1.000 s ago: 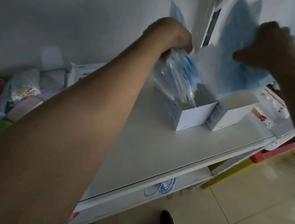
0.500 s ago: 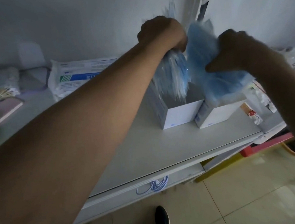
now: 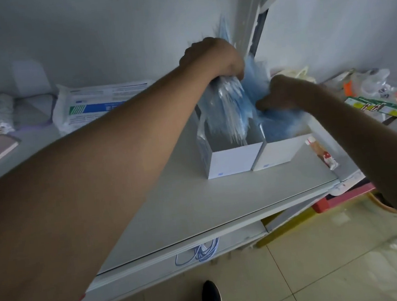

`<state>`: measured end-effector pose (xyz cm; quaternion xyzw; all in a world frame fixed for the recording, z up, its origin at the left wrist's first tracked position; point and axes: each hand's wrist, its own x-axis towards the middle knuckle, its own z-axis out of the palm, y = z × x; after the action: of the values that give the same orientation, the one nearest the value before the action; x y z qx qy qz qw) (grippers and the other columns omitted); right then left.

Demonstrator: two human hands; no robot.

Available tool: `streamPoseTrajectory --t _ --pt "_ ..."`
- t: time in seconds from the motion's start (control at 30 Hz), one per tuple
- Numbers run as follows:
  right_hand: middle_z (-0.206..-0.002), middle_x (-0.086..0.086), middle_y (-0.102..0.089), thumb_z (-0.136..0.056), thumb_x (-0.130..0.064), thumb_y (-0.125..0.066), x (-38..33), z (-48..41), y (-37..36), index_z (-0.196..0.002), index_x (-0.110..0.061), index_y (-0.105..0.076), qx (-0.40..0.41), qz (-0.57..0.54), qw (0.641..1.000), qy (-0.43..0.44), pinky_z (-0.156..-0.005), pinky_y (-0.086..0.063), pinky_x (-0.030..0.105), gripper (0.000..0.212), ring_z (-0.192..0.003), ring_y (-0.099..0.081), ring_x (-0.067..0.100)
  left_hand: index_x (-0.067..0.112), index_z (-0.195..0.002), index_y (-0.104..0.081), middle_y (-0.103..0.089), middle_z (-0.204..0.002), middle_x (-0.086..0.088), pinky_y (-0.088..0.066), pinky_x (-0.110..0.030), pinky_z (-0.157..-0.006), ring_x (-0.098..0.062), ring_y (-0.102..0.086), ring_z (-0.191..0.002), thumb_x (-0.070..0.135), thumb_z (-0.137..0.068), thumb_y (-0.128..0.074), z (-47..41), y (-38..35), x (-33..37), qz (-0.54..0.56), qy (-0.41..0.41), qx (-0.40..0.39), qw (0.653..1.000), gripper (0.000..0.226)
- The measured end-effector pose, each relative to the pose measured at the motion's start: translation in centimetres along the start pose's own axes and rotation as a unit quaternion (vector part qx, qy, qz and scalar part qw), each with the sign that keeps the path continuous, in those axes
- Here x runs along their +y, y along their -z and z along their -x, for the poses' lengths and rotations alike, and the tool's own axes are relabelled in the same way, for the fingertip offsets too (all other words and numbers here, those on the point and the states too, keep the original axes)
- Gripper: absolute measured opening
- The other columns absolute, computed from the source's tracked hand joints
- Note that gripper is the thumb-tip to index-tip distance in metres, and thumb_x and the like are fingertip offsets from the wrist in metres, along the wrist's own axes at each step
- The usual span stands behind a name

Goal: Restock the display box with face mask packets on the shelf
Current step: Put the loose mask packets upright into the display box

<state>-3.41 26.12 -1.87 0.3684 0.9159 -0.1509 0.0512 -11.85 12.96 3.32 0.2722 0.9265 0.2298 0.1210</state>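
Two bundles: left hand [image 3: 214, 59] grips face mask packets [image 3: 224, 112], tips inside display box [image 3: 233, 162] near shelf [image 3: 198, 204] right edge; right hand [image 3: 279, 94] grips second bundle beside. I expect splayed packets snagging rim, tipping box.

Small shop: stocked white shelf [image 3: 199, 207], display boxes [image 3: 233, 161].

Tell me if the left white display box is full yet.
Not full. The left display box shows bare inner wall at its front; the packets sit only toward its back, gripped from above by the left hand.
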Motion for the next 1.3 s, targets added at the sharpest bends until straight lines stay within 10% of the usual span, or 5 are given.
streamPoseTrajectory --t 0.37,0.5,0.67,0.9,1.3 --pt "-0.101 0.014 -0.059 -0.076 -0.034 -0.074 2.9 -0.4 -1.2 -0.121 -0.001 -0.049 0.014 0.005 1.0 0.006 -0.076 -0.051 0.039 0.061 -0.088 -0.059 0.032 0.013 -0.133 -0.049 -0.062 -0.12 -0.005 -0.041 -0.029 -0.072 -0.026 -0.062 -0.105 0.042 -0.072 -0.074 0.5 -0.1 -1.6 -0.05 0.014 0.002 0.999 0.071" --pt "-0.111 0.011 -0.057 -0.084 -0.046 -0.067 1.8 0.8 -1.6 -0.133 -0.007 -0.042 -0.092 0.023 0.995 -0.007 -0.077 -0.046 0.031 0.067 -0.097 -0.056 0.026 0.017 -0.112 -0.052 -0.058 -0.081 -0.001 -0.033 -0.025 -0.051 -0.019 -0.057 -0.068 0.044 -0.072 -0.071 1.0 1.1 -2.0 -0.045 0.007 -0.015 0.999 0.052" --pt "-0.118 0.021 -0.054 -0.087 -0.021 -0.061 -0.7 4.9 -2.2 -0.115 -0.001 -0.054 0.241 -0.051 0.959 0.137 -0.088 -0.037 0.033 0.035 -0.111 -0.049 0.036 0.017 -0.101 -0.052 -0.054 -0.074 0.001 -0.033 -0.025 -0.051 -0.017 -0.054 -0.061 0.045 -0.06 -0.071 1.3 1.6 -4.3 -0.023 0.021 -0.003 1.0 0.053" --pt "-0.101 0.004 -0.07 -0.079 -0.023 -0.072 -4.2 7.9 -6.7 -0.123 -0.014 -0.062 -0.017 -0.151 0.98 0.126 -0.083 -0.051 0.031 0.046 -0.085 -0.066 0.02 0.015 -0.099 -0.053 -0.057 -0.078 -0.002 -0.032 -0.026 -0.052 -0.023 -0.055 -0.066 0.045 -0.061 -0.07 2.5 2.7 -6.8 -0.018 0.048 0.022 0.998 0.051" --pt "-0.109 0.008 -0.06 -0.074 -0.025 -0.055 -6.1 8.1 -9.4 -0.127 -0.033 -0.041 -0.019 -0.194 0.963 0.186 -0.088 -0.051 0.049 0.056 -0.096 -0.059 0.031 0.013 -0.119 -0.055 -0.05 -0.095 -0.001 -0.035 -0.026 -0.065 -0.023 -0.05 -0.083 0.039 -0.067 -0.076 3.8 1.2 -5.9 -0.065 -0.026 0.049 0.996 0.062"
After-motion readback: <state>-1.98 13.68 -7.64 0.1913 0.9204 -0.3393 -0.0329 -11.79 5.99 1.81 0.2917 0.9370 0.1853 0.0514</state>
